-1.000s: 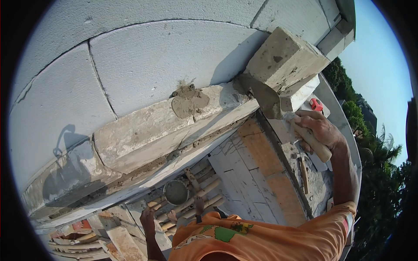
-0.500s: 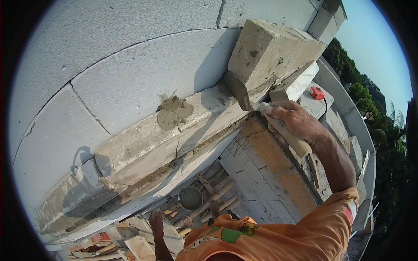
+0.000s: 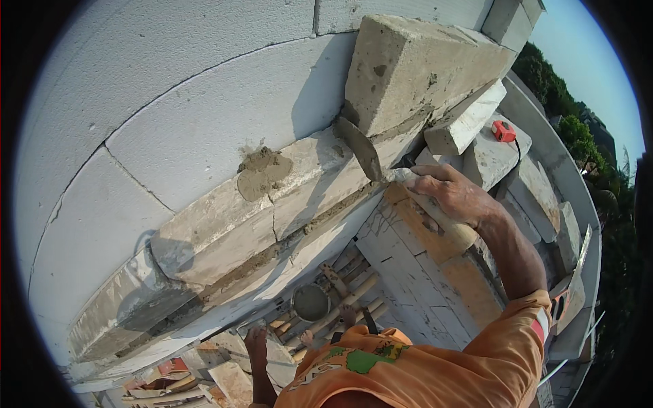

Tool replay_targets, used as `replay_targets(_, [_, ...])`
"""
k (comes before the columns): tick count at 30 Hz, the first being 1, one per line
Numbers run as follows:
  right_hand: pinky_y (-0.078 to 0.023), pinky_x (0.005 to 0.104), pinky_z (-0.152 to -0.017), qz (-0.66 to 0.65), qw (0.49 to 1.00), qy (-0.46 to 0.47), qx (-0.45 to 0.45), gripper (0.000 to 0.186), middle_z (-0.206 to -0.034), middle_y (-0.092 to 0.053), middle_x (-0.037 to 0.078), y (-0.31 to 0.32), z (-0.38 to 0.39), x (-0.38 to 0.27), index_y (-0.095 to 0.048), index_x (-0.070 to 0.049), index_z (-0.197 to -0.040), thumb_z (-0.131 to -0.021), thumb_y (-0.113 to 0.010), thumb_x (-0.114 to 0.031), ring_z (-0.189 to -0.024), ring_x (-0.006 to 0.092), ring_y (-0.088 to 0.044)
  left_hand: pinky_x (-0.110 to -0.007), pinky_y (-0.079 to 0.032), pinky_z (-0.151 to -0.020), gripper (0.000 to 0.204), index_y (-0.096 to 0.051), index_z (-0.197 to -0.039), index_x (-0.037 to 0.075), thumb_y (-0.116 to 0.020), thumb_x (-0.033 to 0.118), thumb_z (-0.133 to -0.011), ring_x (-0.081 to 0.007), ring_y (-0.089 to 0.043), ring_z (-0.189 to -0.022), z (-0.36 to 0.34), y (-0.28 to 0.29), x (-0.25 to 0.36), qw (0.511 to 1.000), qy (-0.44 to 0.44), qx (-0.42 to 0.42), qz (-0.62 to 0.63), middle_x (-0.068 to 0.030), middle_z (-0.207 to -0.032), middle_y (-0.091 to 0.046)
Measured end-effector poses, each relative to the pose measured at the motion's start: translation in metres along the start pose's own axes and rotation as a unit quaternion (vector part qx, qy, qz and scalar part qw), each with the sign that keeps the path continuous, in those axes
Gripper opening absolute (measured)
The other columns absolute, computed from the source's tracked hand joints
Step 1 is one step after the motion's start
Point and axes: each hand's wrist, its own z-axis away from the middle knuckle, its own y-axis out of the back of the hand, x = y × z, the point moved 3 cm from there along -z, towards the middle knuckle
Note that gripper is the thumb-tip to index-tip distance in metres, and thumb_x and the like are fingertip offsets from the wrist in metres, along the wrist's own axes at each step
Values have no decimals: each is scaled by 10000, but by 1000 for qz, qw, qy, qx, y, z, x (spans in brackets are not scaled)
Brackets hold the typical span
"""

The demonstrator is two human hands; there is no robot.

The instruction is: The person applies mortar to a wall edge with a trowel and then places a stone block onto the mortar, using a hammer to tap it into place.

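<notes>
My right hand [image 3: 452,194] is closed around the wooden handle of a trowel [image 3: 362,151]. Its steel blade lies against the lower end edge of a grey block [image 3: 408,75], just above the course of blocks [image 3: 224,228] that carries it. To the left of the blade, a lump of wet mortar [image 3: 264,174] sits on top of that course, against the white wall. My left hand [image 3: 256,336] hangs low beside my body, near a pale slab; its fingers are too small and dim to make out.
A bucket of grey mix [image 3: 311,302] stands below on wooden poles. Loose blocks [image 3: 462,119] are stacked at right, with a red tape measure [image 3: 503,131] on one. The white block wall [image 3: 224,109] rises along the far side. Broken slabs [image 3: 231,381] lie at lower left.
The view has shifted slightly. The trowel blade has turned more edge-on, staying by the grey block's end. My left hand has shifted slightly to the right in the view.
</notes>
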Motion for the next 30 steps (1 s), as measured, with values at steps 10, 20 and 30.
replay_targets(10, [-496, 359, -773, -112, 987, 116, 11, 413, -855, -601, 95, 34, 33, 29, -614, 59, -1164, -986, -563, -310, -806, 182, -585, -262, -448, -628, 473, -591, -1273, -58, -665, 245, -917, -100, -554, -755, 30, 8, 2, 999, 44, 25, -12, -33, -835, -614])
replay_targets(20, [-542, 462, -606, 180, 924, 303, 151, 444, -913, -650, 198, -36, 11, 102, -533, 5, -1249, -897, -651, -239, -730, 391, -673, -256, -448, -621, 439, -607, -1240, -58, -667, 232, -915, -98, -555, -730, 35, -10, 24, 1000, 12, 20, 6, -38, -830, -623])
replay_targets(30, [-516, 410, -542, 179, 907, 310, 223, 557, -876, -558, 114, -87, -49, 164, -510, -57, -1340, -856, -718, -236, -685, 304, -645, -270, -475, -652, 466, -624, -1251, -35, -675, 260, -894, -110, -576, -753, 41, -22, 50, 998, 10, 29, -63, -38, -848, -641])
